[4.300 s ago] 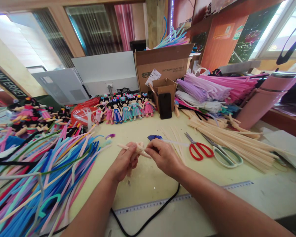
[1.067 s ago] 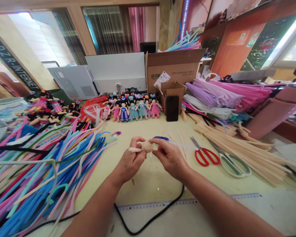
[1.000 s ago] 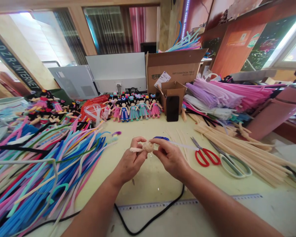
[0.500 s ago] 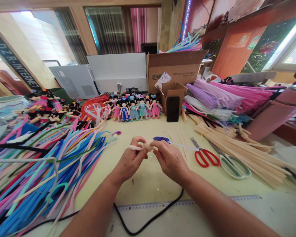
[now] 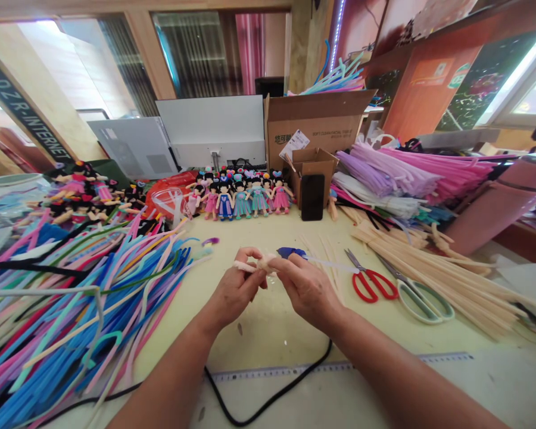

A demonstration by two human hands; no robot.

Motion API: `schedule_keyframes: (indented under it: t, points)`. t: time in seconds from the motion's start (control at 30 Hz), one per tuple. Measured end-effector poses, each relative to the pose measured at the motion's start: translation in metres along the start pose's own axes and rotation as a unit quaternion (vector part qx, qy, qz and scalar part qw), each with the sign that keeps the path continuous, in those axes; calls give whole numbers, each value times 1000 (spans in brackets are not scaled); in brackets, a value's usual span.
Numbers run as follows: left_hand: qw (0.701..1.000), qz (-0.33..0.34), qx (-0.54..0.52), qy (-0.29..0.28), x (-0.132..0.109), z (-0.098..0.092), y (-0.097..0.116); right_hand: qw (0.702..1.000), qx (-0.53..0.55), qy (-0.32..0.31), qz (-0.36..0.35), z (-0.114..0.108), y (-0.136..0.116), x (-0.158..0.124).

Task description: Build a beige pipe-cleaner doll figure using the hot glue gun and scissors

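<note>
Over the middle of the table, both hands pinch a small cream-coloured pipe cleaner piece (image 5: 264,262). My left hand (image 5: 240,289) is closed around its left part, and one cream end sticks out between the fingers. At the right side of the piece, my right hand (image 5: 307,286) closes with thumb and fingertips. The fingers hide much of its shape. Just behind my right hand lies a blue glue gun (image 5: 291,252) with a clear stick (image 5: 333,264) running out to the right.
Loose coloured pipe cleaners (image 5: 84,298) heap on the left. Red scissors (image 5: 370,285), green-white scissors (image 5: 426,302) and beige pipe cleaners (image 5: 446,280) lie right. Small dolls (image 5: 241,199) and a phone (image 5: 312,198) stand behind. A ruler (image 5: 281,371) and black cord (image 5: 268,408) lie in front.
My right fingers have closed in a little, from spread over the piece to a tighter pinch nearer the left hand. The left hand holds almost still.
</note>
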State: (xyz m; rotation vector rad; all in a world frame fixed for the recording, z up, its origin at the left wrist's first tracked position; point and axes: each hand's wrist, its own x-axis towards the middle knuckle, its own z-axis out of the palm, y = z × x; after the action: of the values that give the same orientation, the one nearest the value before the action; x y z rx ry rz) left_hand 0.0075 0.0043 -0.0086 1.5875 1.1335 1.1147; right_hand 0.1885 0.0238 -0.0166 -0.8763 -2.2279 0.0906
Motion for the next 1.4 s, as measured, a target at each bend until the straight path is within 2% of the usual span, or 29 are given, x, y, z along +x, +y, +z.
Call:
schedule_keyframes:
  t: [0.33,0.57,0.7,0.83,1.0,1.2,1.4]
  points:
    - [999,-19,25,14,-2,1,3,1000,-1,-9,8,0,-1,1]
    - [993,-50,67,80,1,5,3,999,-3,-39,16,-2,-4,2]
    - [994,-52,31,89,2,7,3,999,24,-29,16,2,-4,2]
    - [993,-62,-24,98,3,8,3,994,105,8,44,7,-4,2]
    - [987,-69,-113,96,4,8,0,958,246,18,149,8,-5,4]
    - [973,-95,-204,51,5,4,0,895,377,23,237,10,-4,8]
    - [968,-130,-216,0,6,-4,7,869,424,6,253,9,-3,9]
